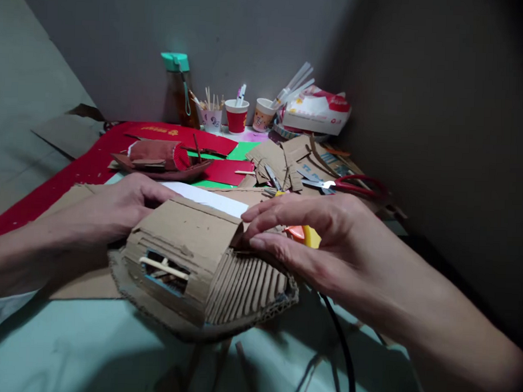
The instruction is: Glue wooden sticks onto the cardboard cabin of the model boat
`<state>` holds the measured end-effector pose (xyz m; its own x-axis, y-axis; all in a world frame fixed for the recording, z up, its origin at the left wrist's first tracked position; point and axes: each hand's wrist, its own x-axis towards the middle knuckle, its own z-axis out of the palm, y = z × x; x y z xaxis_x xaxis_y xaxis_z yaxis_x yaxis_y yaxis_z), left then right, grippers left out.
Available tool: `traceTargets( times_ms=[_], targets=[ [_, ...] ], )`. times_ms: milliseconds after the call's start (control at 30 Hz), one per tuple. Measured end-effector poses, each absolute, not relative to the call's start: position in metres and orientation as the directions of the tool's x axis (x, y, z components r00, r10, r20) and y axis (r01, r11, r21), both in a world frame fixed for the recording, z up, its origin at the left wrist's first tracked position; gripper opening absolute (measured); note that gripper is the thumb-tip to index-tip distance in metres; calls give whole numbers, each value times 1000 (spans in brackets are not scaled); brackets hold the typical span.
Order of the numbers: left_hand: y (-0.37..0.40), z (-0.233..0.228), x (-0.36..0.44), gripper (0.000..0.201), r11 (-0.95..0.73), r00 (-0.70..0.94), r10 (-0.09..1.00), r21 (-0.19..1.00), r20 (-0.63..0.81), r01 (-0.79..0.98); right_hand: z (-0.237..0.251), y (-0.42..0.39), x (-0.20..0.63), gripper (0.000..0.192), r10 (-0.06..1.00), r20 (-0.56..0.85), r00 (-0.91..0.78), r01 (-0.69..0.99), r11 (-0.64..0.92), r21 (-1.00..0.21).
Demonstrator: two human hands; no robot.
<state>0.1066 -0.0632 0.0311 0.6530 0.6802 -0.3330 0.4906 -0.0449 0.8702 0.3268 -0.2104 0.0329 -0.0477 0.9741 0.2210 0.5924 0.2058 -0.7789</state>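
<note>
A brown cardboard boat model (pixel 199 262) with a cabin, a window of thin sticks and a ribbed corrugated side sits on the pale green table in front of me. My left hand (pixel 115 205) rests against the cabin's left and rear edge, fingers curled onto it. My right hand (pixel 311 235) lies on the right side, fingertips pressing the cabin roof's edge where it meets the ribbed part. A white paper sheet (pixel 210 199) lies just behind the model. Something yellow and orange (pixel 305 234) shows under my right hand; a black cable (pixel 342 347) runs from there toward me.
A red paper boat (pixel 160 158) sits on red and green sheets (pixel 222 172) farther back. Red-handled scissors (pixel 351 185) and cardboard scraps (pixel 280 156) lie to the right. Cups with sticks and pens (pixel 236 115), a teal-capped bottle (pixel 177 90) and a box (pixel 318 112) stand by the wall.
</note>
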Motion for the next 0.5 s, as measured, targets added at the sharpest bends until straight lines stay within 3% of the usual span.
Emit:
traceTargets(
  times_ms=[100,233,400,500],
  targets=[
    [-67,32,110,14,61,618,665,855,-419,515,35,-210,325,18,978,184,-94,642,201,-740],
    [-73,32,116,9,74,551,720,836,-421,543,37,-206,322,22,979,134,-151,689,201,-697],
    [-69,35,117,13,-60,548,752,790,-366,610,32,-199,316,17,989,14,-148,801,128,-585],
    [-67,36,115,16,-131,578,742,772,-340,622,24,-196,315,16,988,18,-156,824,140,-549]
  ],
)
